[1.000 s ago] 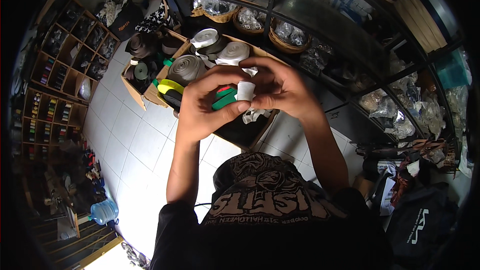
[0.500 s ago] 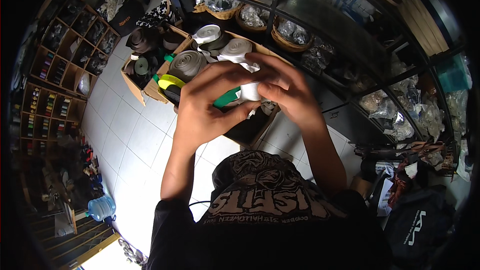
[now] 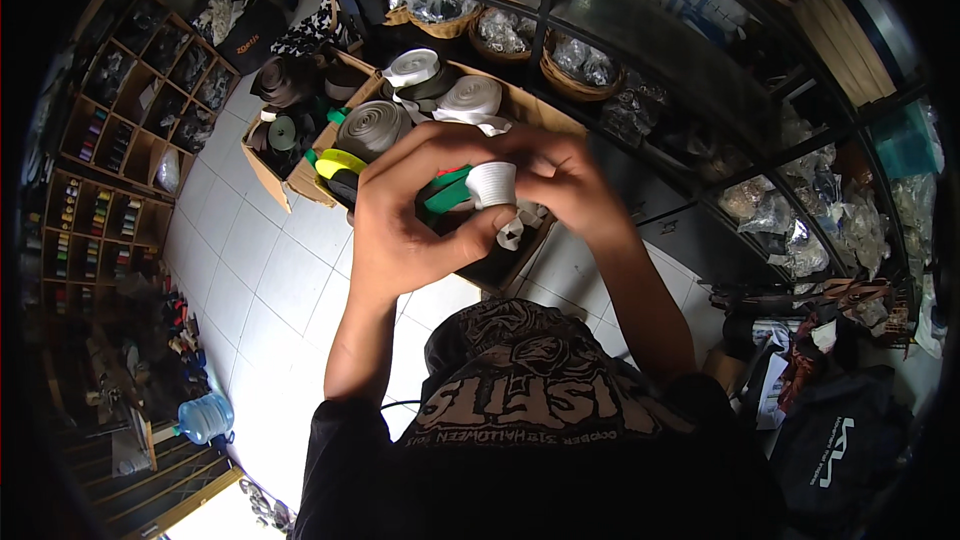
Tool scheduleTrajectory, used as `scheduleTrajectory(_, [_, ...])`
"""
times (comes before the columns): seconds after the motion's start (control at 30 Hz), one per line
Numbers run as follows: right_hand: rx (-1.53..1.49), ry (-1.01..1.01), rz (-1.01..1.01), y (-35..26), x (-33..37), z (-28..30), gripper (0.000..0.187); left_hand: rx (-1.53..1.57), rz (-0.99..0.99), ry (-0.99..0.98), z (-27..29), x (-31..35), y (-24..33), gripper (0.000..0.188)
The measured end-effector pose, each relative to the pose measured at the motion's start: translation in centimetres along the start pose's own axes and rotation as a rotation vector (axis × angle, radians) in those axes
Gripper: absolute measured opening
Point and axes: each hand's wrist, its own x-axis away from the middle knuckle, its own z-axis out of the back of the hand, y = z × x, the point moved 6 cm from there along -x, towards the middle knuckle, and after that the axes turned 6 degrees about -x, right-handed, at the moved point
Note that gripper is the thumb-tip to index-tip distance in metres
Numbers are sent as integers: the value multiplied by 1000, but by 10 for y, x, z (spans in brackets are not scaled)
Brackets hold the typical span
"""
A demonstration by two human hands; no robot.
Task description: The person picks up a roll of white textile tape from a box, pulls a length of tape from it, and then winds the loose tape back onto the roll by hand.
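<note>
Clamping a white ribbed roll [image 3: 492,184] in both hands [image 3: 390,227] mid-frame, partly blocking the cardboard box [image 3: 537,110], below wicker baskets [image 3: 447,36] at upper centre.

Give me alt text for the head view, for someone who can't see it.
The left hand holds a ribbed white roll, the right hand close beside it. Beyond lie a cardboard box of rolled bands and wicker baskets; wooden compartment shelving stands left.
</note>
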Motion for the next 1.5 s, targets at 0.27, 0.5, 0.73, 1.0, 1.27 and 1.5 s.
scheduleTrajectory(0.27, [-159, -208, 71, -12, 0, -22, 32, 98, -58, 6, 4, 2, -2, 40])
scheduleTrajectory(0.5, [-503, -197, -100, -6, -1, -28, 19, 278, 49, 19, 0, 4, -12, 38])
scheduleTrajectory(0.73, [-140, -48, -268, -19, 5, -6, 16, -103, -44, -41, 18, 0, -6, 39])
scheduleTrajectory(1.0, [354, -33, -239, -28, -4, -9, 27, -702, -219, -262, -6, -10, 7, 39])
scheduleTrajectory(1.27, [-460, -57, -431, -4, 9, -6, 23, -323, -100, -186, -6, -12, -2, 39])
scheduleTrajectory(1.5, [-358, -80, -401, -6, 11, -9, 27, -128, -67, -228, -7, -8, -18, 42])
